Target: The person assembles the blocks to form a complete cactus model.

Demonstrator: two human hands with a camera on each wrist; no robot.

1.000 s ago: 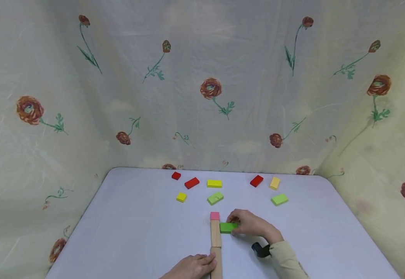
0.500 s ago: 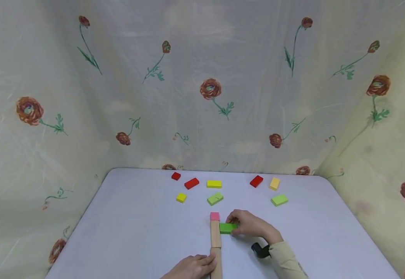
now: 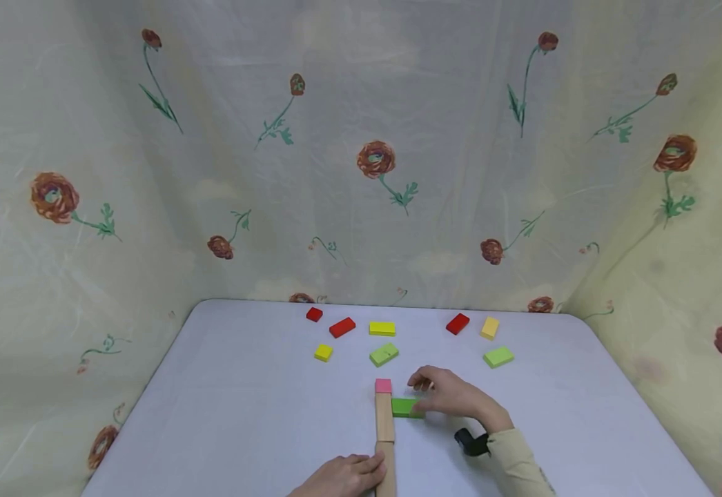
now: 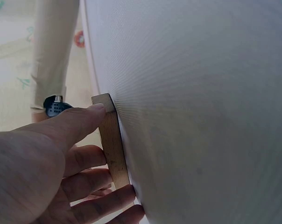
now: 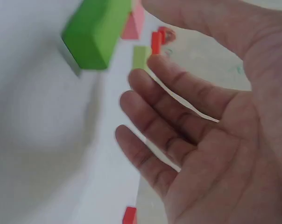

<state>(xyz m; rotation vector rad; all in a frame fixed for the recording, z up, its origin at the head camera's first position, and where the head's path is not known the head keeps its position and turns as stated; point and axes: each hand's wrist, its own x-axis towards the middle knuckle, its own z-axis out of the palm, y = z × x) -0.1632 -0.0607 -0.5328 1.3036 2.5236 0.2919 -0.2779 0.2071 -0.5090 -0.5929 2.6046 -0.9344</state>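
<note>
A row of plain wooden blocks [image 3: 384,417] runs away from me in the head view, with a pink block [image 3: 383,386] at its far end. My left hand [image 3: 342,476] rests against the nearest wooden block [image 4: 114,149], thumb on its end and fingers along its side. Against the row's right side lies a green block [image 3: 403,407]. Over that block's right end is my right hand [image 3: 451,397], fingers spread and holding nothing. In the right wrist view the green block [image 5: 96,35] stands apart from the fingertips [image 5: 138,77].
Beyond the row lie scattered blocks: red [image 3: 342,327], yellow [image 3: 382,328], light green [image 3: 384,354] and others, with another red [image 3: 457,324], a pale orange [image 3: 489,328] and a light green block [image 3: 498,357] at right. A flowered curtain [image 3: 336,207] hangs behind the white table [image 3: 243,414].
My right hand has let go of the green block, its fingers lifting and shifting slightly right. The green block stays against the row. My left hand has not moved.
</note>
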